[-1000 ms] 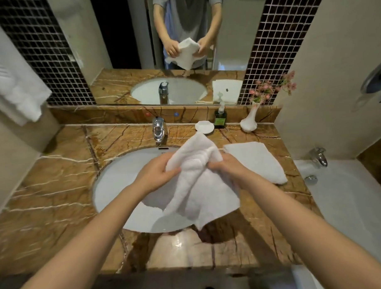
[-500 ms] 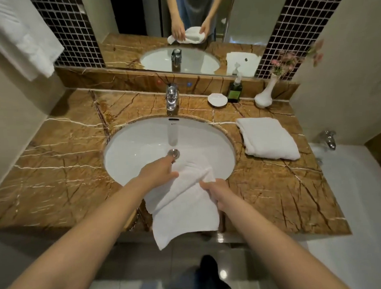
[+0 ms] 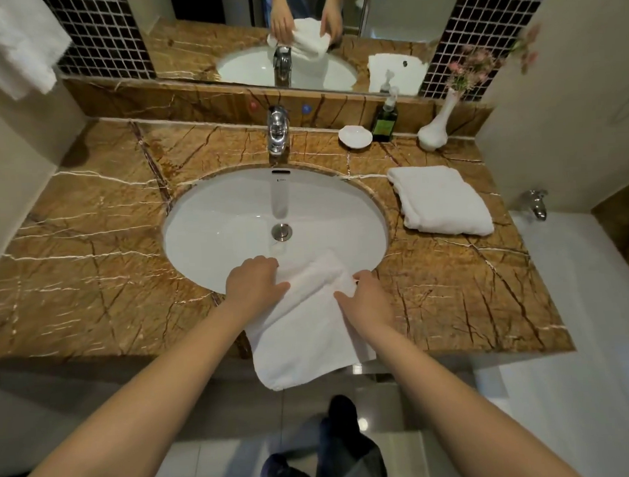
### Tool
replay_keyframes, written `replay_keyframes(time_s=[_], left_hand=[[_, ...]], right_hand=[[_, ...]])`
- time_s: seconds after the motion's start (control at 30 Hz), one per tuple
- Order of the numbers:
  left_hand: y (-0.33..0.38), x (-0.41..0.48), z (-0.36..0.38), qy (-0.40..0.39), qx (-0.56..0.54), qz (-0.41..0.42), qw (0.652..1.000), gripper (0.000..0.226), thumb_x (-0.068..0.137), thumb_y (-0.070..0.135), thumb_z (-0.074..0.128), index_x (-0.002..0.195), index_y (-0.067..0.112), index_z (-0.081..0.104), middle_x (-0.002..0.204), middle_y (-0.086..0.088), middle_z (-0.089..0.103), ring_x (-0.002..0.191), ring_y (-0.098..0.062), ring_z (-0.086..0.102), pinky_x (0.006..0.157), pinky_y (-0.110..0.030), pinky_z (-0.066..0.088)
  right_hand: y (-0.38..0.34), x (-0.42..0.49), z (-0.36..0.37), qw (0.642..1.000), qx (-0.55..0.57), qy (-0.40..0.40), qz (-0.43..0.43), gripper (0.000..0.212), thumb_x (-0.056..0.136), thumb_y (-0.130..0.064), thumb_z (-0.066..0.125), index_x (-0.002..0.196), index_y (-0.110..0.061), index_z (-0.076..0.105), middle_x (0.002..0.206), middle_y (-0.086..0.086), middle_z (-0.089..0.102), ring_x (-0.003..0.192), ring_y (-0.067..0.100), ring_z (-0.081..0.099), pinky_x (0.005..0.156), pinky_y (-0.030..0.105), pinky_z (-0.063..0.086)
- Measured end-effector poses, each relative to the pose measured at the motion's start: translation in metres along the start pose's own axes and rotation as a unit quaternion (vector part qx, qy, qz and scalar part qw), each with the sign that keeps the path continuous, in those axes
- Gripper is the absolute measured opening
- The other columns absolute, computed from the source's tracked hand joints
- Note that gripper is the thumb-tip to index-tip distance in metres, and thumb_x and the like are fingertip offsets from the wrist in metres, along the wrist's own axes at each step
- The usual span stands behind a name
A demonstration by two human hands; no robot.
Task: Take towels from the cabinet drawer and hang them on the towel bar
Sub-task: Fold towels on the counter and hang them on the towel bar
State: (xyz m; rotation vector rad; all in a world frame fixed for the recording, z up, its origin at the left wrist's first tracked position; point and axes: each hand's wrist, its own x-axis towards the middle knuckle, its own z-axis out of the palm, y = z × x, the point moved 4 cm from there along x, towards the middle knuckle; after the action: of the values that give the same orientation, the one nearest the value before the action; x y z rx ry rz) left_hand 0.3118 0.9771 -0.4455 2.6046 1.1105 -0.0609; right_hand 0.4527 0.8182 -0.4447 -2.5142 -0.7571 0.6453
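Left hand (image 3: pixel 254 284), right hand (image 3: pixel 366 302): towel (image 3: pixel 302 331) between.

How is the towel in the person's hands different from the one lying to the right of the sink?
The held towel is loose and partly unfolded, hanging past the front edge of the counter; the folded towel lies flat and neat on it. The left hand and right hand grip the held towel; nothing touches the folded towel. Both are white.

a single head-worn view looks steeply down, close over the sink (image 3: pixel 234 219) and countertop (image 3: pixel 92 246).
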Motion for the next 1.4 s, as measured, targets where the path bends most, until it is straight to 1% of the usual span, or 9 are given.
replay_keyframes(time_s=[0.3, 0.43, 0.53, 0.67, 0.77, 0.83, 1.03, 1.23, 1.4], left_hand=[[-0.012, -0.006, -0.014, -0.078, -0.123, -0.049, 0.988, 0.032, 0.079, 0.035, 0.066, 0.106, 0.017, 0.061, 0.106, 0.004, 0.059, 0.103, -0.020, 0.056, 0.077, -0.032, 0.047], [0.007, -0.012, -0.033, -0.050, -0.200, -0.047, 0.977, 0.025, 0.074, 0.034, 0.073, 0.091, 0.020, 0.062, 0.091, 0.007, 0.056, 0.087, -0.014, 0.053, 0.068, -0.027, 0.038], [0.029, -0.021, -0.037, -0.055, -0.257, -0.038, 0.964, 0.020, 0.072, 0.027, 0.074, 0.088, 0.018, 0.066, 0.092, 0.003, 0.064, 0.087, -0.013, 0.057, 0.070, -0.027, 0.042], [0.053, -0.034, -0.035, -0.084, -0.349, -0.048, 0.932, 0.017, 0.074, 0.012, 0.073, 0.088, 0.002, 0.071, 0.084, -0.012, 0.067, 0.083, -0.020, 0.061, 0.073, -0.033, 0.047], [0.060, -0.043, -0.029, -0.144, -0.418, -0.099, 0.892, 0.010, 0.079, 0.014, 0.070, 0.087, 0.011, 0.072, 0.073, -0.003, 0.063, 0.069, -0.015, 0.058, 0.065, -0.028, 0.048], [0.056, -0.042, -0.030, -0.160, -0.431, -0.134, 0.878, 0.009, 0.083, 0.021, 0.065, 0.082, 0.014, 0.071, 0.071, -0.001, 0.068, 0.066, -0.016, 0.061, 0.068, -0.029, 0.052], [0.035, -0.003, -0.043, 0.026, -0.216, -0.123, 0.968, 0.029, 0.089, 0.030, 0.046, 0.074, 0.011, 0.060, 0.077, -0.007, 0.065, 0.078, -0.030, 0.061, 0.061, -0.033, 0.042], [0.057, 0.050, 0.007, -0.182, -0.145, -0.099, 0.967, 0.080, 0.077, 0.062, 0.061, 0.138, 0.013, 0.042, 0.141, -0.006, 0.047, 0.127, -0.024, 0.046, 0.095, -0.033, 0.037], [0.073, 0.058, 0.034, -0.245, -0.198, -0.091, 0.945, 0.065, 0.064, 0.050, 0.078, 0.112, 0.013, 0.053, 0.111, -0.002, 0.059, 0.098, -0.018, 0.057, 0.072, -0.025, 0.042]], right_hand=[[-0.041, -0.018, 0.000, 0.990, -0.069, 0.061, -0.109, 0.029, 0.090, -0.022, 0.054, 0.119, -0.018, 0.057, 0.118, 0.003, 0.053, 0.110, 0.022, 0.049, 0.091, 0.039, 0.045], [-0.063, -0.020, 0.002, 0.997, 0.048, -0.043, -0.044, 0.043, 0.096, -0.047, 0.039, 0.088, -0.014, 0.065, 0.088, 0.002, 0.065, 0.087, 0.025, 0.060, 0.077, 0.035, 0.047], [-0.075, -0.020, 0.006, 0.955, 0.221, -0.178, 0.085, 0.056, 0.091, -0.056, 0.045, 0.100, -0.005, 0.067, 0.089, 0.014, 0.069, 0.082, 0.031, 0.066, 0.077, 0.040, 0.054], [-0.068, -0.014, -0.001, 0.925, 0.286, -0.201, 0.150, 0.041, 0.088, -0.033, 0.061, 0.113, -0.001, 0.062, 0.089, 0.014, 0.064, 0.082, 0.030, 0.064, 0.074, 0.036, 0.053], [-0.053, -0.010, -0.005, 0.934, 0.257, -0.201, 0.148, 0.034, 0.089, -0.027, 0.061, 0.112, -0.002, 0.063, 0.101, 0.015, 0.065, 0.093, 0.028, 0.062, 0.082, 0.037, 0.051], [-0.049, -0.010, -0.004, 0.938, 0.250, -0.209, 0.122, 0.033, 0.091, -0.028, 0.059, 0.110, -0.002, 0.063, 0.094, 0.011, 0.064, 0.081, 0.021, 0.060, 0.068, 0.029, 0.047], [-0.057, -0.032, 0.014, 0.962, 0.155, -0.221, -0.030, 0.024, 0.089, -0.036, 0.058, 0.102, -0.016, 0.055, 0.091, 0.000, 0.060, 0.086, 0.022, 0.059, 0.069, 0.032, 0.044], [-0.063, -0.054, 0.036, 0.988, -0.063, -0.124, -0.067, 0.055, 0.087, -0.047, 0.054, 0.129, -0.016, 0.040, 0.121, 0.012, 0.054, 0.111, 0.033, 0.052, 0.086, 0.041, 0.045], [-0.060, -0.057, 0.042, 0.984, -0.110, -0.125, -0.069, 0.053, 0.087, -0.021, 0.060, 0.133, -0.014, 0.036, 0.129, 0.012, 0.048, 0.118, 0.030, 0.047, 0.097, 0.040, 0.043]])
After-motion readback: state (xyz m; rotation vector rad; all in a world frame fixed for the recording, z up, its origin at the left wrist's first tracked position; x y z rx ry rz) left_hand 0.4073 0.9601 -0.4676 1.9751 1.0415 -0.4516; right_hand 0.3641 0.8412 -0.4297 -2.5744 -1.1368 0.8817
